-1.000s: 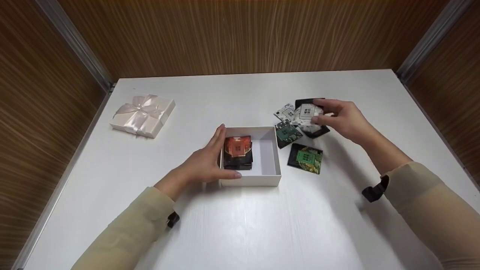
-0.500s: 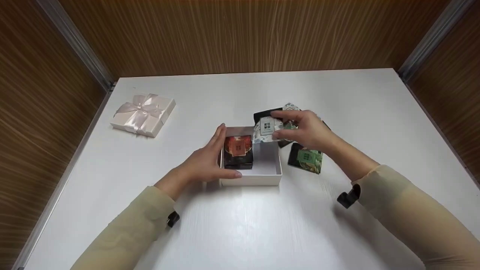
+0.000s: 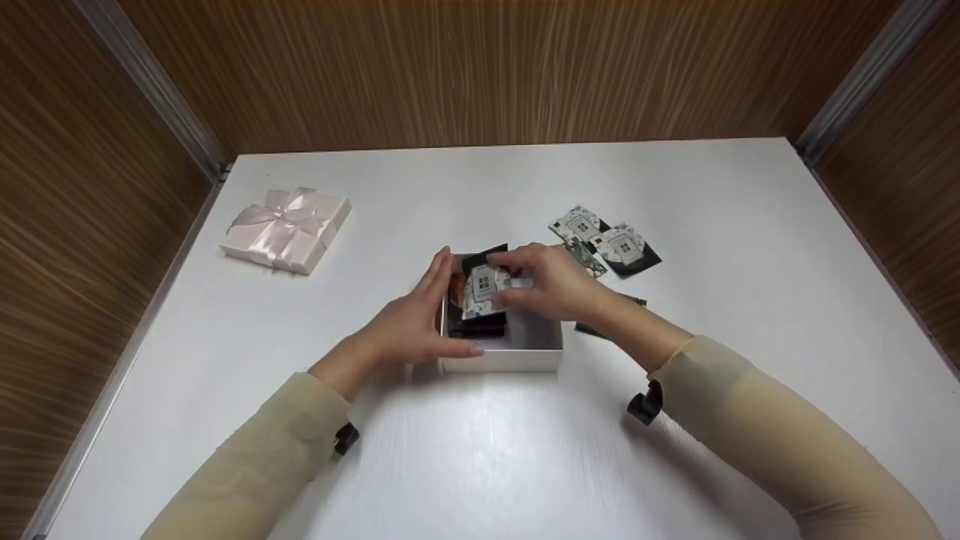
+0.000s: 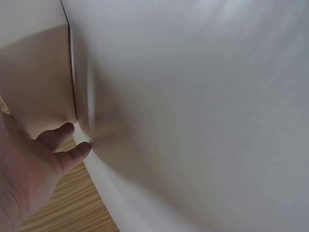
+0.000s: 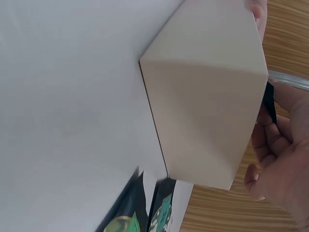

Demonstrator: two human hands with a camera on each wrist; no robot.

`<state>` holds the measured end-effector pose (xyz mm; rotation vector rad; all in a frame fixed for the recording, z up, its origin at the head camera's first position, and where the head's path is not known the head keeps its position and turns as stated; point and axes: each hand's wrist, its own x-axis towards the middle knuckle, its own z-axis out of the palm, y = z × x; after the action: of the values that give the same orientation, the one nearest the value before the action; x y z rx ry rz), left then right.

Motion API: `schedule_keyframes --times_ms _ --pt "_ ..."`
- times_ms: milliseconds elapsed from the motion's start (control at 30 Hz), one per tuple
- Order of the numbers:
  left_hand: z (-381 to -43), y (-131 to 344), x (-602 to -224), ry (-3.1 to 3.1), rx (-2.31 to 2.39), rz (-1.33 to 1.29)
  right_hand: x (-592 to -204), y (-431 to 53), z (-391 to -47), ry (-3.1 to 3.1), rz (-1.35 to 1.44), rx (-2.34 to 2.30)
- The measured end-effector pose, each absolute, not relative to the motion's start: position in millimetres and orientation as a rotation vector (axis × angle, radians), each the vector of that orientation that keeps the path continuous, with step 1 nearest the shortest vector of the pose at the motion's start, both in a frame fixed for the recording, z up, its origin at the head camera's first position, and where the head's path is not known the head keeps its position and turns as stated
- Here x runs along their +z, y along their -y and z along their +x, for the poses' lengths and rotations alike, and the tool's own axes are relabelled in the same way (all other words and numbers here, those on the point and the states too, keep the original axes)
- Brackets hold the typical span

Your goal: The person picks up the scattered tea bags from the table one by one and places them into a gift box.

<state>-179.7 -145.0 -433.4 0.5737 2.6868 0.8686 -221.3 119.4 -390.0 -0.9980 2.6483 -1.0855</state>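
My right hand (image 3: 559,289) pinches a black-and-white square sachet (image 3: 484,289) between thumb and fingers, over the left half of an open white box (image 3: 501,361). In the right wrist view, a dark edge of that sachet (image 5: 270,99) shows by my right hand (image 5: 292,150). Under it in the box lies a stack of sachets (image 3: 478,330), the red top one mostly covered. My left hand (image 3: 405,330) rests against the box's left side, fingers extended, thumb along the front rim. In the left wrist view, my left hand (image 4: 34,169) touches the box wall (image 4: 38,77).
Right of the box lie two white-patterned sachets (image 3: 624,244), a dark green one (image 3: 586,259) and another green one (image 3: 637,301), partly behind my right arm. A pale gift box with a ribbon bow (image 3: 289,229) stands at the far left. Wood-grain panels (image 3: 480,75) bound the table.
My right hand has lifted the black-and-white sachet off the pile at the right and carried it left, over the stack in the box. My left hand has stayed in place.
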Motion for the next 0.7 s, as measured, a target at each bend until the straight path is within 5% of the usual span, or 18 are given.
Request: schedule_keyframes --times_ms 700 --pt "-179.0 145.9 -435.0 -2.684 0.865 0.589 -408.4 -97.1 -223.1 -2.763 -1.067 -0.689"
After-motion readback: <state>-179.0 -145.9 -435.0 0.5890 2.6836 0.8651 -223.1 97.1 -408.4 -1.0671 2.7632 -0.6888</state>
